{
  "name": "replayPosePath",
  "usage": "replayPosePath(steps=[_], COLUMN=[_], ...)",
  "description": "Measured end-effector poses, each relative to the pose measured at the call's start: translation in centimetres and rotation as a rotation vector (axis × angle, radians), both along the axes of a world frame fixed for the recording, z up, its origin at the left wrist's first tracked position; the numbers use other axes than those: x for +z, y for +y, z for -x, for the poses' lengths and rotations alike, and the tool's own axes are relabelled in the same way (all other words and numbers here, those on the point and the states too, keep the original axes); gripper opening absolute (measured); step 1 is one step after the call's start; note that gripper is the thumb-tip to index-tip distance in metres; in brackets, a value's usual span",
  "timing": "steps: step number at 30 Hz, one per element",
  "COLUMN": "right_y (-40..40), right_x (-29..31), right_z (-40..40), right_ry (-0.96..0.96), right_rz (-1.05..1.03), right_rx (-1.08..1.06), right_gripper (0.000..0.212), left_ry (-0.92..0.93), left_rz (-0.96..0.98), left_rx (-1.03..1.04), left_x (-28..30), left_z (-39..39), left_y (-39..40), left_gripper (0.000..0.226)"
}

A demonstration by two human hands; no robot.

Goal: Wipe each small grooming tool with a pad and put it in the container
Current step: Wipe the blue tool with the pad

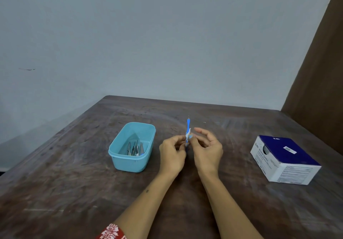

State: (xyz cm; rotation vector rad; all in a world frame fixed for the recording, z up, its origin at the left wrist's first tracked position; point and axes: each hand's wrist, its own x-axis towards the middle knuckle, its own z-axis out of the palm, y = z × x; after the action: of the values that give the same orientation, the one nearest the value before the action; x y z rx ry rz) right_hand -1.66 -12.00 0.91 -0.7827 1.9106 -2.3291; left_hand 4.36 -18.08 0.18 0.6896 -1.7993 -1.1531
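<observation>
A dark, scuffed wooden table point(74, 183) fills the lower part of the view, set against a pale grey wall point(130, 34), and both forearms reach out over it from the near edge. Well off to the right of the right hand sits a blue and white cardboard box point(284, 160), lying flat on the tabletop. Just to the left of the left hand stands a light blue plastic tub point(132, 147), open at the top, with several metal tools point(135, 148) lying together on its floor. The left hand point(171, 154) is raised above the table with its fingers curled in, gripping the lower end of a thin blue tool point(188, 127) that stands nearly upright between the two hands. The right hand point(208, 148) sits just beside it, thumb and forefinger pinching a small white pad point(188, 134) around the middle of the tool, while its other fingers are loosely spread. A red and white patterned sleeve point(111, 232) shows at the left arm's near end.
</observation>
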Motion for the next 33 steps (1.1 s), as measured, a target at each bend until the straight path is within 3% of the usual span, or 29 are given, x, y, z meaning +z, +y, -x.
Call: replayPosePath(steps=[7, 12, 22, 33], right_y=[0.1, 0.0, -0.2, -0.1], right_x=[-0.5, -0.3, -0.4, -0.1], right_z=[0.2, 0.2, -0.1, -0.5], right_ry=[-0.019, 0.061, 0.145, 0.229], right_rz=[-0.097, -0.110, -0.136, -0.050], right_rx=[0.056, -0.041, -0.056, -0.123], right_gripper=[0.008, 0.006, 0.011, 0.010], left_ry=[-0.030, -0.091, -0.104, -0.094], left_rz=[-0.027, 0.007, 0.144, 0.228], left_rx=[-0.044, -0.128, -0.078, -0.036], left_x=[0.0, 0.0, 0.3, 0.7], left_z=[-0.4, -0.6, -1.1, -1.4], left_y=[-0.2, -0.1, 0.8, 1.4], left_gripper=[0.031, 0.028, 0.034, 0.023])
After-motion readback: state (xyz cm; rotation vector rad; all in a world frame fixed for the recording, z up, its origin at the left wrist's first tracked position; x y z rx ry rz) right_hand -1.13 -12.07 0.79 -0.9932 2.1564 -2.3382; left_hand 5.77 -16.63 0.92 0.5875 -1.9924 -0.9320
